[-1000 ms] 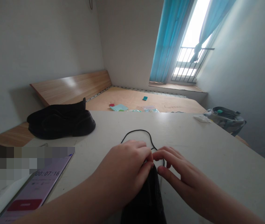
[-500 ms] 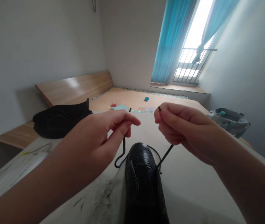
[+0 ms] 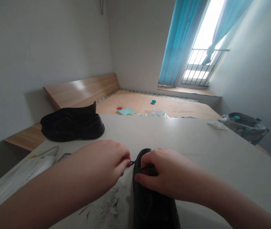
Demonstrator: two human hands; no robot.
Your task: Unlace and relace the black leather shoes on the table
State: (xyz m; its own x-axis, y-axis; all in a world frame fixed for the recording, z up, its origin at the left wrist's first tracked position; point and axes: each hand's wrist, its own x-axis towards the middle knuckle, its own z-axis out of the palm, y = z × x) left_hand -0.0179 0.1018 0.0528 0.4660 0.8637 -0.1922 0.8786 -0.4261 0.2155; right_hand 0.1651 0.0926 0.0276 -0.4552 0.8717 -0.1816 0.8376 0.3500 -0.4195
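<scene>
Now the left hand point(image 3: 100, 162) has a narrow grip on a black shoelace point(image 3: 132, 163), just at its fingertips. The right hand point(image 3: 167, 171) lies curved over the top of a black leather shoe point(image 3: 154, 206); its grip is partly hidden, so one cannot tell if it holds the lace. This shoe stands on the counter point(image 3: 192, 140), toe pointing away, and another black shoe point(image 3: 72, 125) sits farther left.
</scene>
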